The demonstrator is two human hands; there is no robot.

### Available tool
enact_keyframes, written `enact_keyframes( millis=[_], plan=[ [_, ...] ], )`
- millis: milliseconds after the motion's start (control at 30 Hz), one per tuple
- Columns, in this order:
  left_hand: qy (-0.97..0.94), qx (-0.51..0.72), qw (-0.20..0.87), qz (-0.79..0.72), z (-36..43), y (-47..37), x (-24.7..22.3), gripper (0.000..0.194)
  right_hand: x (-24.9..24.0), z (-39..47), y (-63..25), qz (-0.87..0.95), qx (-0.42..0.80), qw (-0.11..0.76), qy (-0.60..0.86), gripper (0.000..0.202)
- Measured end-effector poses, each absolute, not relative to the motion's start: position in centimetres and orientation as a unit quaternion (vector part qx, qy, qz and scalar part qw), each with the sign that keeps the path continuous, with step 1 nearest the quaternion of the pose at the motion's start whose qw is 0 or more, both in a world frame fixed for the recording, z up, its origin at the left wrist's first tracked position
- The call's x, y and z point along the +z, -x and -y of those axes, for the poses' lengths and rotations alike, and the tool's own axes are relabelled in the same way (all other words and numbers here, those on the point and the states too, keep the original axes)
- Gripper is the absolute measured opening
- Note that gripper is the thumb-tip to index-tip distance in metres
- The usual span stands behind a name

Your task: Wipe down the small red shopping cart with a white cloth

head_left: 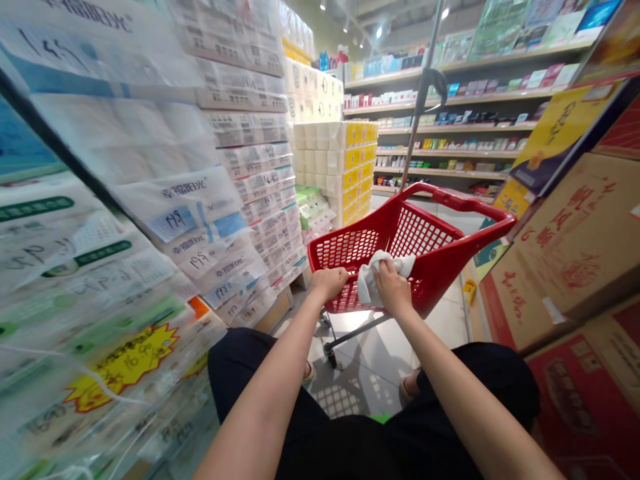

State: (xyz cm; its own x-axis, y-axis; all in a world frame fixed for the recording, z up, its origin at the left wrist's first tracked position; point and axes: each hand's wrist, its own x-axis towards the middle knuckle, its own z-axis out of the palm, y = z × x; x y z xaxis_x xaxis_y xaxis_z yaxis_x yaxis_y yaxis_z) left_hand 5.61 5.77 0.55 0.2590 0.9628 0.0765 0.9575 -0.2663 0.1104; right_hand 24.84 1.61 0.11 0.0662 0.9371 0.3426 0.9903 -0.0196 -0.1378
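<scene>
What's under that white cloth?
Around the white cloth, the perforated red cart shows. What lies directly beneath is hidden by the cloth and the right hand.

Your white cloth (pixel 369 285) hides part of the red cart (pixel 440 277). On your left, blurred paper packs (pixel 35 253) run off the edge; far shelf goods (pixel 470 145) are too small to identify.

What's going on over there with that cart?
A person sits or squats low in a shop aisle before a red shopping cart. The left hand grips the cart's near side, while the right hand holds a white cloth against its mesh. Wrapped packs are stacked to the left; cardboard boxes stand to the right.
</scene>
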Motion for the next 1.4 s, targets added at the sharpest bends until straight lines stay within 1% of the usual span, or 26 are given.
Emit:
enact_keyframes(
  millis=[200, 333, 433, 567, 733, 800, 900, 967, 1033, 1167, 1267, 1400],
  plan=[
    [-0.797, 0.063, 0.013, -0.601, -5.6, -5.8, 0.5, 0.048, -0.1, -0.6, -21.9, 0.725, -0.054, 0.140, 0.673, 0.046],
    [-0.798, 0.058, 0.012, -0.600, -5.3, -5.8, 0.6, 0.045, 0.0, -0.2, -20.8, 0.748, -0.047, 0.139, 0.647, 0.044],
    [-0.799, 0.058, 0.013, -0.599, -5.1, -5.7, 0.8, 0.048, 0.2, -0.1, -21.8, 0.759, -0.055, 0.137, 0.634, 0.041],
    [-0.803, 0.065, 0.012, -0.592, -5.0, -5.5, 0.9, 0.052, 0.3, -0.3, -26.0, 0.743, -0.092, 0.145, 0.648, 0.039],
    [-0.806, 0.074, 0.014, -0.587, -5.3, -5.4, 0.8, 0.054, 1.1, -0.6, -32.9, 0.670, -0.122, 0.200, 0.704, 0.040],
    [-0.806, 0.077, 0.014, -0.587, -5.4, -5.5, 0.7, 0.054, 1.7, -0.7, -35.2, 0.628, -0.141, 0.260, 0.719, 0.040],
    [-0.806, 0.079, 0.014, -0.586, -5.4, -5.6, 0.5, 0.055, 2.2, -1.0, -37.4, 0.521, -0.189, 0.372, 0.744, 0.046],
    [-0.807, 0.079, 0.012, -0.584, -5.5, -5.7, 0.5, 0.055, 2.1, -1.3, -37.8, 0.463, -0.200, 0.417, 0.757, 0.052],
    [-0.809, 0.079, 0.011, -0.583, -5.5, -5.8, 0.4, 0.054, 1.6, -1.7, -37.1, 0.461, -0.176, 0.423, 0.760, 0.054],
    [-0.813, 0.075, 0.011, -0.577, -5.6, -5.9, 0.4, 0.055, -0.1, -2.4, -33.6, 0.517, -0.112, 0.407, 0.745, 0.042],
    [-0.816, 0.071, 0.011, -0.573, -5.6, -5.9, 0.4, 0.055, -1.0, -2.3, -30.9, 0.538, -0.097, 0.429, 0.719, 0.036],
    [-0.814, 0.071, 0.011, -0.576, -5.6, -5.9, 0.4, 0.055, -1.2, -1.3, -29.0, 0.564, -0.085, 0.435, 0.696, 0.037]
  ],
)
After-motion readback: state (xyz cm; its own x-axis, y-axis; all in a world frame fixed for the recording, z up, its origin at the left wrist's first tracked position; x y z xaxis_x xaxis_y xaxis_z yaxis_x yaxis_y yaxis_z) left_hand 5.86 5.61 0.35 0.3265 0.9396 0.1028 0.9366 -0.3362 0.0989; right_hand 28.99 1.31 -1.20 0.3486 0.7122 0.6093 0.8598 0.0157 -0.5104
